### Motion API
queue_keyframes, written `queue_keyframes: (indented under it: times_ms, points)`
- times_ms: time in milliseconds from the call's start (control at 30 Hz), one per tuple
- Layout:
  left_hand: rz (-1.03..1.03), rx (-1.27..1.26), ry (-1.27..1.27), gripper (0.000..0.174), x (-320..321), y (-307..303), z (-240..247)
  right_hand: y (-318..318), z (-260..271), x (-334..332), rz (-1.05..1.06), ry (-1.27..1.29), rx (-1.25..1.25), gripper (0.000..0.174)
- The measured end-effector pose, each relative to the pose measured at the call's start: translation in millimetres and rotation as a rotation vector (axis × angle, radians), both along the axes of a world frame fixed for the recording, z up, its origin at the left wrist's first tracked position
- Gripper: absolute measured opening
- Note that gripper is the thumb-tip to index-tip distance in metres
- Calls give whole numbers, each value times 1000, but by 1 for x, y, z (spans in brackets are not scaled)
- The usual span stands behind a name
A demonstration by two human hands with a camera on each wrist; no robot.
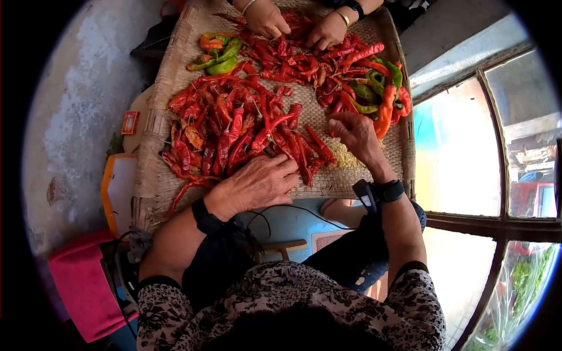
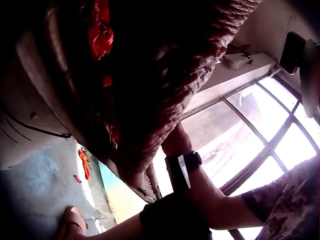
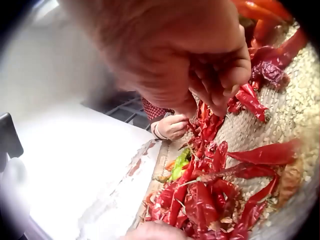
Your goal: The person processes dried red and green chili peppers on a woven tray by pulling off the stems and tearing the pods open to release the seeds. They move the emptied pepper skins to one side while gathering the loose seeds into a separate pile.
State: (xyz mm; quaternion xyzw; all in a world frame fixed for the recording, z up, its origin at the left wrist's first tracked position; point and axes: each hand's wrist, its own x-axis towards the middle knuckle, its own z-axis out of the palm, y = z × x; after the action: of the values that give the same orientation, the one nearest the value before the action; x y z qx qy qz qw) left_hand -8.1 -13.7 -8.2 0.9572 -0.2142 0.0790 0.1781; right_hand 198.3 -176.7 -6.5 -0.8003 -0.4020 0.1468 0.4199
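Note:
In the head view, a pile of wrinkled red chili peppers [image 1: 234,117] covers the left and front of a woven tray [image 1: 149,175]. My left hand [image 1: 257,181] lies palm down over the pile's near edge, its fingers loosely bent. Red chili [image 2: 102,37] shows beside its dark outline in the left wrist view. My right hand [image 1: 357,137] hovers above pale seeds [image 1: 345,157], near the right-hand chilies. Its fingers are curled together, with a red chili [image 3: 251,104] just past the fingertips; I cannot tell whether they hold anything.
Across the tray, another person's two hands [image 1: 269,20] work among more red chilies [image 1: 304,55]. Green peppers [image 1: 225,58] lie at the tray's left, others [image 1: 366,92] at its right. A window [image 1: 462,146] stands at the right. A cable [image 1: 304,210] runs below the tray.

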Motion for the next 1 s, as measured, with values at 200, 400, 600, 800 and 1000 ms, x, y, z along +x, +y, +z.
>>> queue_keyframes:
  times_ms: [200, 400, 600, 800, 1000]
  points:
    - [182, -99, -139, 31, 2, 1, 1, -1, -7, -22, 123, -379, -338, 22]
    - [251, -297, -192, 31, 3, 1, 6, 0, 0, -19, 143, -329, -278, 22]
    - [320, -562, -338, 28, 6, 9, 21, -5, 30, -6, 134, 209, -174, 12]
    - [413, -895, -294, 21, 6, 13, 20, 1, 35, 14, -161, 749, 643, 49]
    - [400, -1141, -19, 14, 6, 12, 22, 10, 39, -36, 356, -210, 74, 60]
